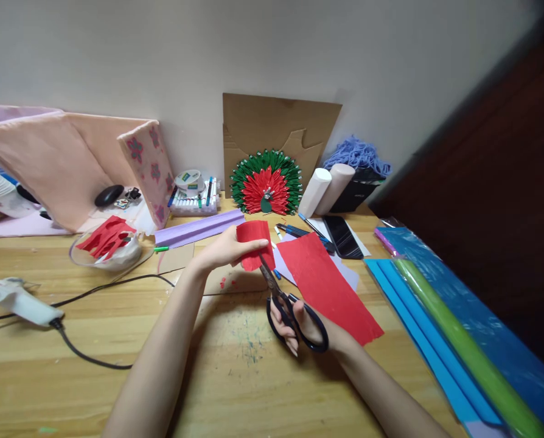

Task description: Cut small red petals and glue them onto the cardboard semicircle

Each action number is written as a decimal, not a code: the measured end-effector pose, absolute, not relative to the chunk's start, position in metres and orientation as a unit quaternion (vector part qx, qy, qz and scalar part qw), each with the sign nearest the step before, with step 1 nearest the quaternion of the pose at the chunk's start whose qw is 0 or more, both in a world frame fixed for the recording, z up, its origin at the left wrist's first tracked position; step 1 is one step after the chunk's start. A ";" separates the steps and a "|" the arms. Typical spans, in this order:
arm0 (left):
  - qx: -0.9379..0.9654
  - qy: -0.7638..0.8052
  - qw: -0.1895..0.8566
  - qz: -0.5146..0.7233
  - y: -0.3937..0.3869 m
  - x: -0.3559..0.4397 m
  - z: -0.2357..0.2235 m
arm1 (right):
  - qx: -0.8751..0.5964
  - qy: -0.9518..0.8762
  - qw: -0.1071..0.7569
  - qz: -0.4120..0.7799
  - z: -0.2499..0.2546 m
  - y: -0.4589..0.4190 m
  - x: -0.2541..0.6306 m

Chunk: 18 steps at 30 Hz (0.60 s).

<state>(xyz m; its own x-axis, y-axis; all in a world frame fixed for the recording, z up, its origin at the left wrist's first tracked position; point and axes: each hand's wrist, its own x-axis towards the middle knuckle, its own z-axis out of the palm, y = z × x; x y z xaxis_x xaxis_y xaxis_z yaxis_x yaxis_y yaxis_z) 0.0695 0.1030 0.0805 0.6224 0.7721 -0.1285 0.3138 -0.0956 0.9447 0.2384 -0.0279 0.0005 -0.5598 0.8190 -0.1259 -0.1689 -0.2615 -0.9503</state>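
Observation:
My left hand (221,249) pinches a small piece of red paper (254,232), thumb across its front, raised above the table. My right hand (294,325) has its fingers through the black handles of a pair of scissors (278,293). The blades point up and away, their tips meeting the lower edge of the red piece; how far they are parted is hard to make out. Beside my right hand lies a larger red sheet (329,286), over pale purple paper (348,274). A piece of cardboard (242,281) with a few red scraps lies below my left hand.
On the left are a glue gun (23,301) with a black cord and a clear bowl of red strips (105,246). A green-and-red peacock craft (266,185) leans on cardboard (276,115) at the back. Blue and green rolls (440,304) line the right, near a phone (342,237).

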 end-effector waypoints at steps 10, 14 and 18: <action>0.750 0.364 0.538 0.129 0.106 0.063 0.079 | -0.322 -0.529 0.299 0.726 0.001 -0.032 0.239; 0.746 0.347 0.552 0.133 0.107 0.064 0.078 | -0.330 -0.536 0.300 0.717 0.000 -0.033 0.239; 0.748 0.345 0.552 0.130 0.108 0.063 0.076 | -0.330 -0.527 0.300 0.723 0.000 -0.033 0.239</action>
<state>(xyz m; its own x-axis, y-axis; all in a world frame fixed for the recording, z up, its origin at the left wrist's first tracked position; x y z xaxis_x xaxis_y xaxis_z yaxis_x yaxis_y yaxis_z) 0.0627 0.1083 0.0756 0.7276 0.6601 -0.1866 0.3725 -0.1519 0.9155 0.2389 -0.0329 -0.0001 -0.6021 0.7819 -0.1616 -0.0849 -0.2639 -0.9608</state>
